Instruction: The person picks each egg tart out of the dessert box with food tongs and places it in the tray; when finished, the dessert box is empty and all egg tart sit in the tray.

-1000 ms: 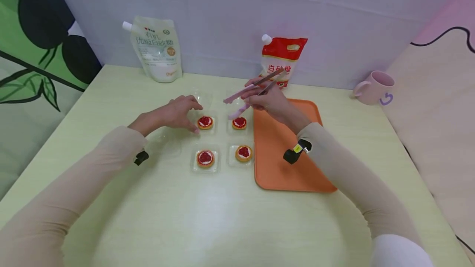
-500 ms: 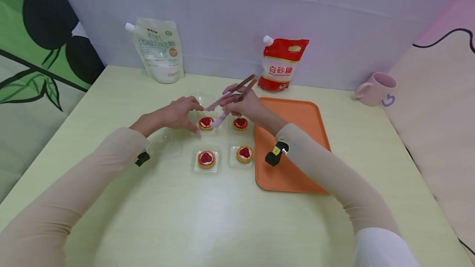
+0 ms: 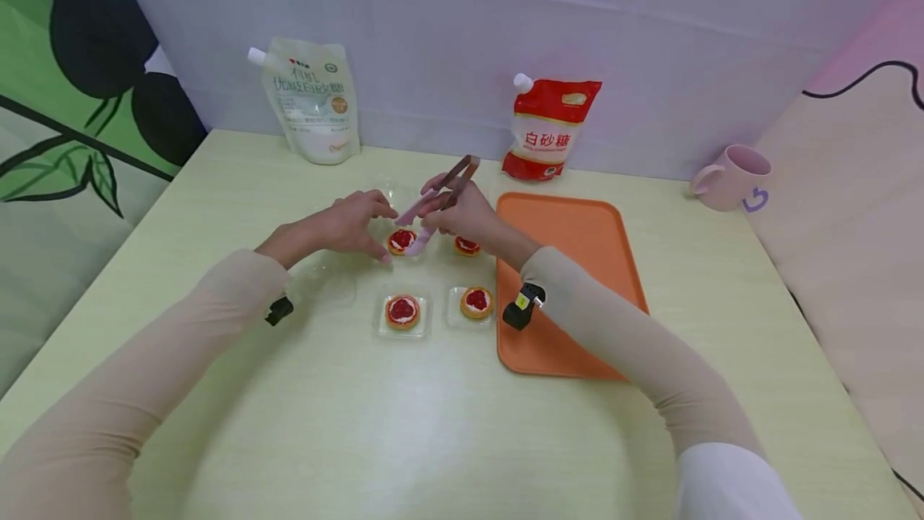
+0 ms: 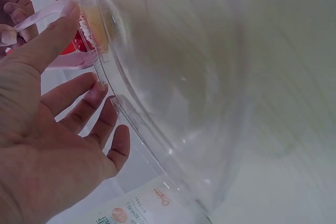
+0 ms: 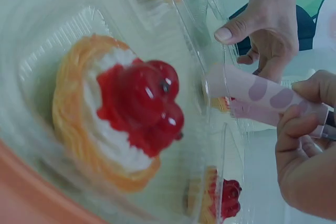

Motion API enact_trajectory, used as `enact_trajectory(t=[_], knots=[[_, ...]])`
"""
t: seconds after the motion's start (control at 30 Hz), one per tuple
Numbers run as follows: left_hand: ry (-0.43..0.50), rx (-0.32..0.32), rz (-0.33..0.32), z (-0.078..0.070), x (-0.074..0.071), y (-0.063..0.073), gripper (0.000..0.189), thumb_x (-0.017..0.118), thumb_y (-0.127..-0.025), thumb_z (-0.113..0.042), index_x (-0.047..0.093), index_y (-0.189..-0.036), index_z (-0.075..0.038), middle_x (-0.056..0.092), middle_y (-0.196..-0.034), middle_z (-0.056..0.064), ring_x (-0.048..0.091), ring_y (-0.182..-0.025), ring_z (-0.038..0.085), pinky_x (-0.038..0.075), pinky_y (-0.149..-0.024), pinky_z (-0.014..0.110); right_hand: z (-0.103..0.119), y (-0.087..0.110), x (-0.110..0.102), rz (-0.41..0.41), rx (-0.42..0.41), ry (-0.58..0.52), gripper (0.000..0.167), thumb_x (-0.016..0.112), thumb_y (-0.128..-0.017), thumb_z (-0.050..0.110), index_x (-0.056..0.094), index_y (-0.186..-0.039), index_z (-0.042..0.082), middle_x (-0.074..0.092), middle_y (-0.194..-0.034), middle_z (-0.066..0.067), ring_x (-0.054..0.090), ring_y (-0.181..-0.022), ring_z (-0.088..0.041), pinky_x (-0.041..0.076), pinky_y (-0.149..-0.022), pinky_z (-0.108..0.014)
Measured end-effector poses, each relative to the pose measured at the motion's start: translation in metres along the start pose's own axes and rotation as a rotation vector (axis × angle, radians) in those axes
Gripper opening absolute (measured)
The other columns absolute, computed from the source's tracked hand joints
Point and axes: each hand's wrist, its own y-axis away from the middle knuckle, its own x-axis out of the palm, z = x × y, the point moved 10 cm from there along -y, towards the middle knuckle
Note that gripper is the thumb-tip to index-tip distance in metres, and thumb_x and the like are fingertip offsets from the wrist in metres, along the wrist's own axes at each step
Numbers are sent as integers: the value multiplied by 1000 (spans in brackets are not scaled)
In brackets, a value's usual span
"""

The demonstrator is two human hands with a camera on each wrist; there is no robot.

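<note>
My right hand (image 3: 465, 211) grips tongs (image 3: 462, 176) with metal arms and pink tips. The tips straddle a small round tart (image 3: 401, 241) topped with white cream and red berries, and whether they touch it cannot be told. This tart lies in a clear plastic box (image 3: 401, 258). My left hand (image 3: 352, 223) holds that box from the left, thumb at the near edge and fingers at the far edge; in the left wrist view its fingertips (image 4: 100, 85) meet the clear rim. Another tart (image 3: 467, 246), partly behind my right hand, sits in a neighbouring box.
Two more boxed tarts, one left (image 3: 402, 311) and one right (image 3: 476, 302), stand nearer. An orange tray (image 3: 570, 219) lies right of them. A pale pouch (image 3: 314, 103), a red-and-white pouch (image 3: 549, 135) and a pink mug (image 3: 732, 176) line the back.
My right hand has brought the tongs leftward and down, from above the right-hand far tart to the left-hand one. My left hand has stayed in place at the box.
</note>
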Motion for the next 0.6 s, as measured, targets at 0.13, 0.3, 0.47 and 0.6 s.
enact_trajectory(t=[0.13,0.3,0.47,0.6], knots=[[2,3,0,1,1,-1,71,87,-77,-29,59,-135,2,51,-136,24,48,-124,41,37,-99,63,0,0,2,-24,-7,36,36,71,-85,-3,59,-118,1,74,-97,-17,56,-66,-16,42,-56,-24],[4,-1,0,1,0,-1,70,87,-78,-28,59,-135,2,51,-137,24,47,-126,41,35,-101,64,-1,0,4,-41,11,61,36,72,-84,-3,60,-117,4,74,-97,-16,57,-68,-16,43,-57,-24],[-6,17,-7,-2,-1,0,69,87,-78,-26,59,-134,3,52,-136,25,49,-125,41,37,-99,64,-1,1,6,-39,29,87,35,72,-84,-4,60,-116,7,74,-99,-15,56,-68,-17,43,-57,-25],[-15,36,-15,-5,-2,2,69,87,-77,-25,59,-132,5,53,-134,25,50,-123,42,38,-96,64,0,-1,8,-36,24,104,34,72,-84,-3,60,-115,6,73,-96,-14,53,-63,-17,42,-56,-25]])
